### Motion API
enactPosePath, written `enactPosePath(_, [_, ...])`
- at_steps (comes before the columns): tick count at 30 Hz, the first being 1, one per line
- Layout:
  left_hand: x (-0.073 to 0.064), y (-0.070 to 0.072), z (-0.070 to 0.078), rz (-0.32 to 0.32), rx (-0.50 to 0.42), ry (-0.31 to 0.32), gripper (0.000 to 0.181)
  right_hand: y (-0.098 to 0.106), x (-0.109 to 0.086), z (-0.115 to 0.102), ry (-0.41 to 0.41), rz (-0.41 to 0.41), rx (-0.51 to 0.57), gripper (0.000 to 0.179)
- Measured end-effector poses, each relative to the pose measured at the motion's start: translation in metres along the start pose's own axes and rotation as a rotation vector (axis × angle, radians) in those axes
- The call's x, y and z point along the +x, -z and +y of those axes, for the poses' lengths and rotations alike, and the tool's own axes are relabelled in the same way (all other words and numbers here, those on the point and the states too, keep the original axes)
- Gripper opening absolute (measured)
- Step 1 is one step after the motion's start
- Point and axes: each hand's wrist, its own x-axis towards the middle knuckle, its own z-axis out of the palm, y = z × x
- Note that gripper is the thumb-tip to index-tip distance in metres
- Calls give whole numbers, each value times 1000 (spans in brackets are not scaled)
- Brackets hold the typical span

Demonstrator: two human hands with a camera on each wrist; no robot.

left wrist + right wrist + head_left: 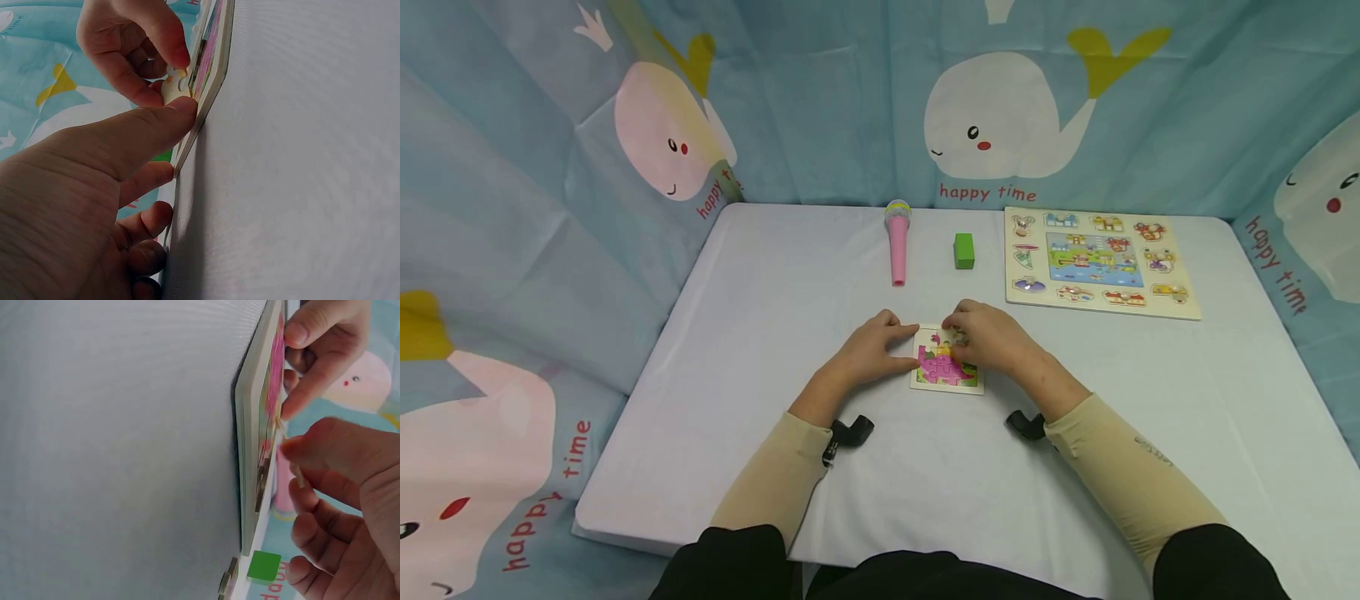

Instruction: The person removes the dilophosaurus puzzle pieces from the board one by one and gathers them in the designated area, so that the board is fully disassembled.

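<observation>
A small wooden jigsaw puzzle [946,379] with a pink dinosaur picture lies flat on the white table. My left hand [870,348] is at its left side, thumb and index finger spread apart and touching the board's edge. Over the board's upper right part, my right hand [990,335] pinches a puzzle piece [172,87] between thumb and fingers. That piece, seen nearly edge-on in the right wrist view, is tilted above the board. My right fingers hide part of the puzzle's upper right.
Behind the puzzle are a pink toy microphone [898,246] and a green block [964,251]. A larger wooden picture puzzle board [1102,307] lies at the back right. Blue whale-print curtains [820,125] hang around the table [760,333].
</observation>
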Motion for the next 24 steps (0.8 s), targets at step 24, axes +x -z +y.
enactPosePath(24, [-1,1,2,-8,10,7,69,52,-48,18,149,205,138,31])
